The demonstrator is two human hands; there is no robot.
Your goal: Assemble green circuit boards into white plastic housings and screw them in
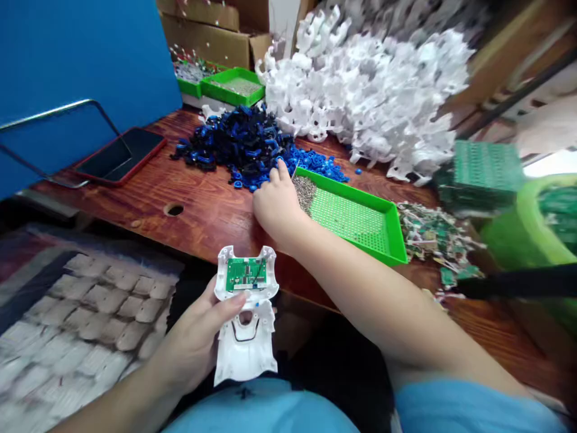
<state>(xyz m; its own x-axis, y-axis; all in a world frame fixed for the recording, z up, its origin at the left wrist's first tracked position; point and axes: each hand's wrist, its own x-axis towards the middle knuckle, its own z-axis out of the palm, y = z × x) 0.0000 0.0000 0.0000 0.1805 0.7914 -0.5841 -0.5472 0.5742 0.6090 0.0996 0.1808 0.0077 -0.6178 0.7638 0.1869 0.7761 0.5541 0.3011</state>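
My left hand (202, 331) holds a white plastic housing (247, 355) over my lap, its thumb pressed across the middle. Set in the upper part of that housing is a green circuit board (246, 273); the lower part has a round hole and a thin dark bent strip. My right hand (277, 201) reaches forward to the small blue plastic parts (315, 162), beside the left end of a green tray (360, 218). Its fingers are drawn together at the pile's near edge, and what they grip is hidden. Small metal screws (304, 191) are heaped at that tray end.
Dark blue and black parts (243, 141) are heaped behind my right hand. White plastic shells (360, 90) form a tall pile at the back. A phone (121, 155) lies left, near a hole (174, 209) in the table. Loose wired boards (437, 237) and stacked green boards (487, 165) are right.
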